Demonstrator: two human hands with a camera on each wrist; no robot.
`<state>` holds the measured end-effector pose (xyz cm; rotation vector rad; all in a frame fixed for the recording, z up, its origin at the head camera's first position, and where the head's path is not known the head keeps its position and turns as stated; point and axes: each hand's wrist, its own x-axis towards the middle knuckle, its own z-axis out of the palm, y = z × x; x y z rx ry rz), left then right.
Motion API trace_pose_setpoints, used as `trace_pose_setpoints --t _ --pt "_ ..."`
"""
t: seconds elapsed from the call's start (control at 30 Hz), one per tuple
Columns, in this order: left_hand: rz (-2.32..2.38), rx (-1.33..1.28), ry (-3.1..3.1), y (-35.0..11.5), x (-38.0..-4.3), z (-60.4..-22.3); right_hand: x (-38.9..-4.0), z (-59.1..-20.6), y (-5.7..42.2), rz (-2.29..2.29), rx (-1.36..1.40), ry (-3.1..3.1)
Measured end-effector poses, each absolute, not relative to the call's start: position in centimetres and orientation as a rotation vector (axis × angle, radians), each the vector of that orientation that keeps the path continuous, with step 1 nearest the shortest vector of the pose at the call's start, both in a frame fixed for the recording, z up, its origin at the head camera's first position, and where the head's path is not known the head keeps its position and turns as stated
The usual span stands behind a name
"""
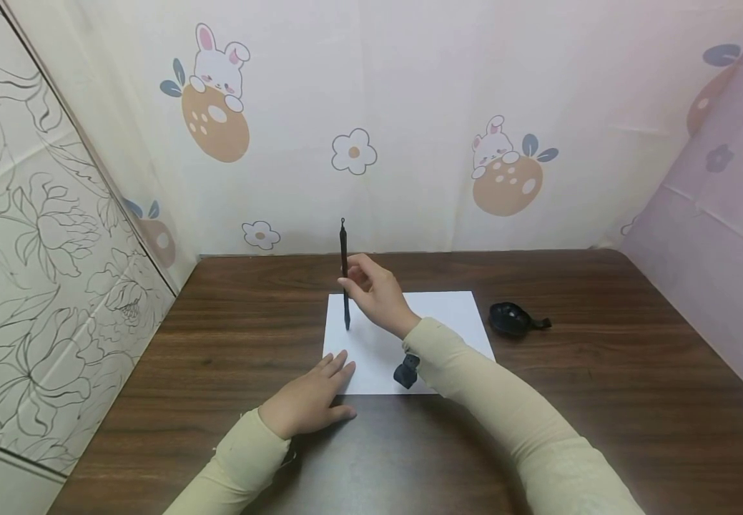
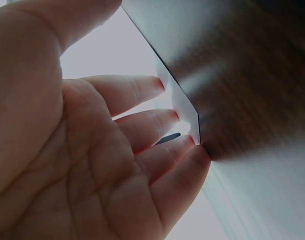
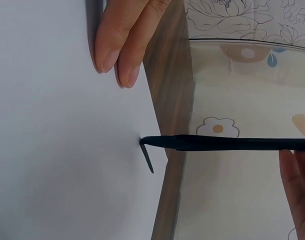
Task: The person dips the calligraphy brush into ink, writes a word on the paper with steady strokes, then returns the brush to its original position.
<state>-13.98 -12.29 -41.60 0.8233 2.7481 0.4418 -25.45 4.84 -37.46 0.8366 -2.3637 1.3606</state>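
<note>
My right hand (image 1: 379,295) pinches a dark writing brush (image 1: 344,250) by its shaft and holds it nearly upright, its hanging loop at the top. The brush tip meets the white sheet of paper (image 1: 435,307) near its left side. From the tip runs a short dark stroke (image 3: 148,160), seen in the right wrist view. My left hand (image 1: 309,402) lies with fingers extended over the paper's near left corner, fingertips touching the sheet. In the left wrist view its palm (image 2: 92,165) covers much of the paper.
A small black dish with a short handle (image 1: 510,320) stands right of the paper on the brown wooden table (image 1: 242,322). A rabbit-patterned curtain (image 1: 410,86) hangs along the table's back edge. A floral panel (image 1: 43,236) stands at the left.
</note>
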Motion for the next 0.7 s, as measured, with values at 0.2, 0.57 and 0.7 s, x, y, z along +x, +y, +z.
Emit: trace_pose_setpoints --t 0.2,0.57,0.7 --pt "0.44 0.813 2.745 -12.28 -14.04 -41.64 -25.32 -37.5 4.9 1.365 0.83 -2.372" --pt "0.439 0.807 2.738 -12.32 -14.09 -41.67 -25.16 -37.51 4.86 1.371 0.821 -2.386" --pt "0.445 0.806 2.737 -12.34 -14.12 -41.69 -25.19 -37.51 4.84 1.374 0.83 -2.384"
